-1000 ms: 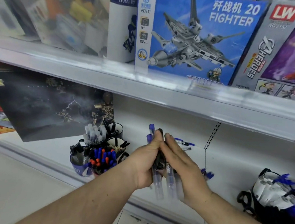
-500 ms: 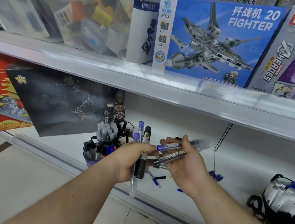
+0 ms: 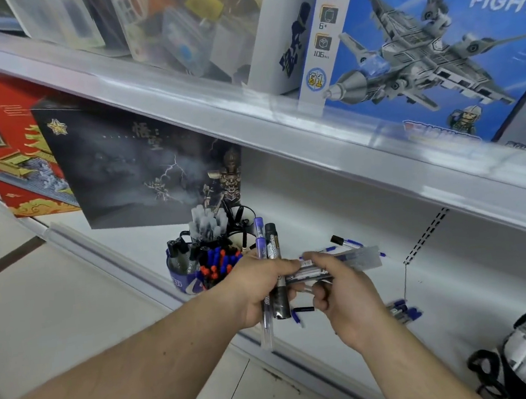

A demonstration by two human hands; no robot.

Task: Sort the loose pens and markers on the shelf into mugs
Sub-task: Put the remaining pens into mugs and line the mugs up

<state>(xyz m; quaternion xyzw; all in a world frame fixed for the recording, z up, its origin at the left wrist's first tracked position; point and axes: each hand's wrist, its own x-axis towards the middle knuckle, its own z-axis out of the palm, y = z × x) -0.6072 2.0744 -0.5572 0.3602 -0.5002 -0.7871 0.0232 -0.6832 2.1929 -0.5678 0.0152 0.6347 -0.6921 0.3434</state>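
Blue mug (image 3: 179,279) of red- and blue-capped pens (image 3: 218,263); black marker (image 3: 277,279); white shelf (image 3: 350,314).

— What is obscured at the shelf?
— The middles of the upright pens (image 3: 261,242) are covered by the left hand (image 3: 259,290). The fighter box (image 3: 434,48) is cut by the right edge.
— And the mugs (image 3: 182,279)?
— Their labels are blurred beyond reading.
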